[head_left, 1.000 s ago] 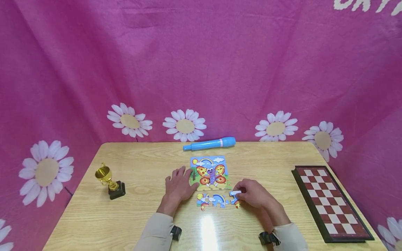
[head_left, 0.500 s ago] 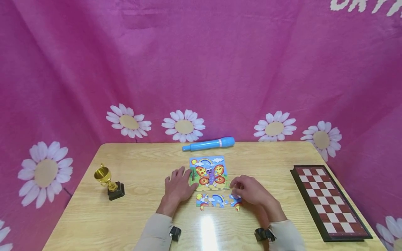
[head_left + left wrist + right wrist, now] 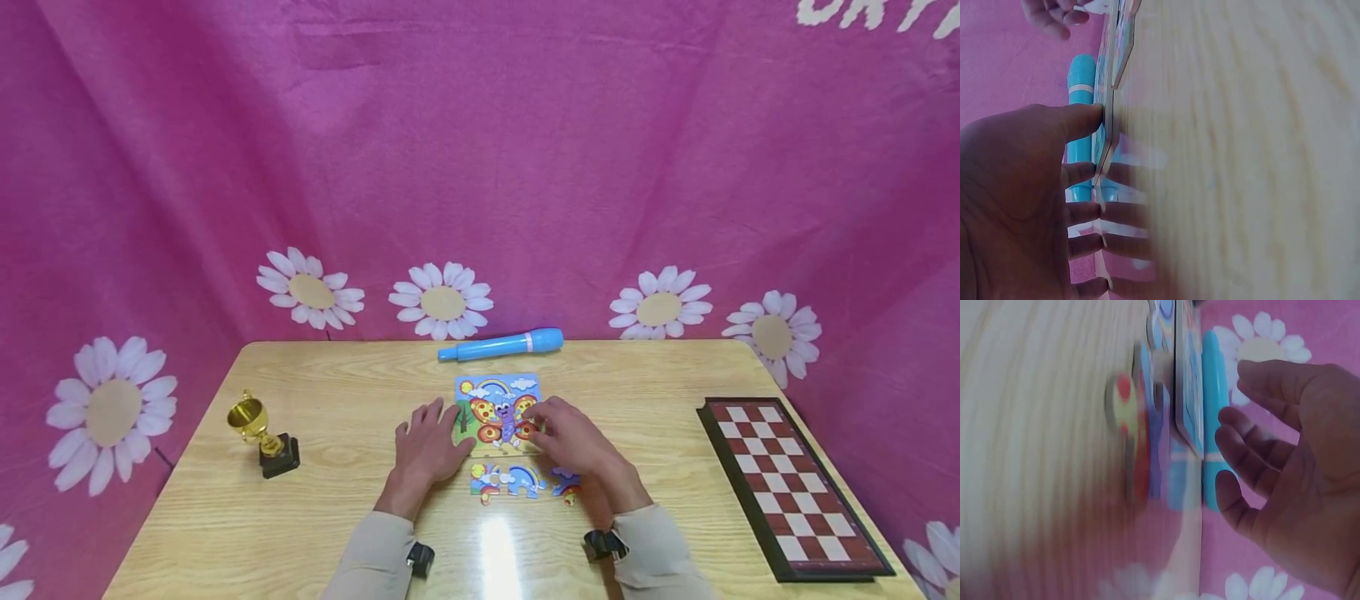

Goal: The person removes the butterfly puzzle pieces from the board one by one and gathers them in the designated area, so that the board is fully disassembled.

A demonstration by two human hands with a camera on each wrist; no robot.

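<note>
A square butterfly puzzle board [image 3: 497, 383] lies mid-table. My left hand [image 3: 427, 446] rests at its left side, fingers spread on the table and thumb touching the edge of the board [image 3: 1109, 75]. Over the board's right side hovers my right hand [image 3: 573, 442], fingers loosely bent and holding nothing; the right wrist view shows the same hand [image 3: 1297, 462] apart from the table. In front of the board lie a sun piece [image 3: 477, 472], a rainbow piece [image 3: 517, 475] beside it, and, set apart to the right, a blue piece with a red and yellow tip [image 3: 567, 483].
Behind the board lies a blue microphone-shaped stick [image 3: 495, 347]. A gold trophy cup [image 3: 272, 454] stands at the left of the wooden table [image 3: 337, 533]. Along the right edge lies a red and white checkerboard [image 3: 795, 492]. A pink flowered cloth [image 3: 480, 167] hangs behind.
My right hand has let go of the right-hand puzzle piece, leaving it on the table, and has moved up and left over the board. The left hand stays put.
</note>
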